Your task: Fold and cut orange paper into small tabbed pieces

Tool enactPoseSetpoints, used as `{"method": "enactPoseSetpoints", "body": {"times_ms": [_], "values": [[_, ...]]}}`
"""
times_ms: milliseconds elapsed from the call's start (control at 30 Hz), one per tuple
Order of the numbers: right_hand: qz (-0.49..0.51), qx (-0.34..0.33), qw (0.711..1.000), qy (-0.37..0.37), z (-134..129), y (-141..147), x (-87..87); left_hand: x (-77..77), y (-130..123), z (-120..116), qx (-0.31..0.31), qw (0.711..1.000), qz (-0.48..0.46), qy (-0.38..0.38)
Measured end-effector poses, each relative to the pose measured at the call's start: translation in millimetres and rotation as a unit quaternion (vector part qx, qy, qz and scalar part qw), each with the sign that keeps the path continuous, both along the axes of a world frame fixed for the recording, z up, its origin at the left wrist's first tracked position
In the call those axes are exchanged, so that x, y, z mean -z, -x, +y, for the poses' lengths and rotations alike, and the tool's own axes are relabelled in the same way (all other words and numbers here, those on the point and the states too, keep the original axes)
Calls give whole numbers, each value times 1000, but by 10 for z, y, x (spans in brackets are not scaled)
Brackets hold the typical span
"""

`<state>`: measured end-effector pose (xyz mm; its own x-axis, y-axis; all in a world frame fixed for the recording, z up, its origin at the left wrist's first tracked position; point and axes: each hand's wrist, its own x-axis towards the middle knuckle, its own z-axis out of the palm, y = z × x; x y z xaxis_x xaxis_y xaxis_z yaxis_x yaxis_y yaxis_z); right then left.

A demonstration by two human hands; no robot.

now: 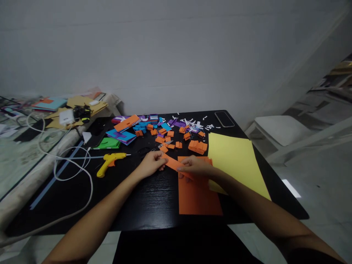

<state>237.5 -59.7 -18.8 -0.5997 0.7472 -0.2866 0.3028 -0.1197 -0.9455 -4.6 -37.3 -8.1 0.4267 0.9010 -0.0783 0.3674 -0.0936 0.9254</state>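
Between my two hands stretches an orange paper strip (172, 163), held just above the black table. My left hand (152, 163) pinches its left end, fingers closed. At the other end, my right hand (196, 167) grips the strip between thumb and fingers, over an orange paper sheet (199, 200) that lies flat. Small folded orange paper pieces (178, 145) are scattered beyond my hands, and a stack of orange pieces (198, 146) sits behind my right hand. Scissors (166, 143) lie partly hidden among the pieces, close to my left hand.
A yellow hot glue gun (110, 163) with a white cable (90, 183) lies at left. Yellow paper (233, 161) covers the right side, with a phone (224, 119) behind it. White scraps (198, 125) and folded coloured papers (123, 132) lie toward the wall. A white stool (280, 130) stands right.
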Motion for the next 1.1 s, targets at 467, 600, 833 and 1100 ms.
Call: {"method": "enactPoseSetpoints", "body": {"times_ms": [467,600,833,1100], "values": [[-139,-24,884,-445,-5,-8,176,-157,434,-300,-68,931,343,-103],[-141,-19,853,-501,15,16,276,-31,318,-369,-51,871,386,-299],[-139,-36,821,-553,-2,39,283,203,218,-425,90,872,285,-388],[-140,-71,804,-574,-123,135,273,302,247,-475,113,861,294,-399]]}}
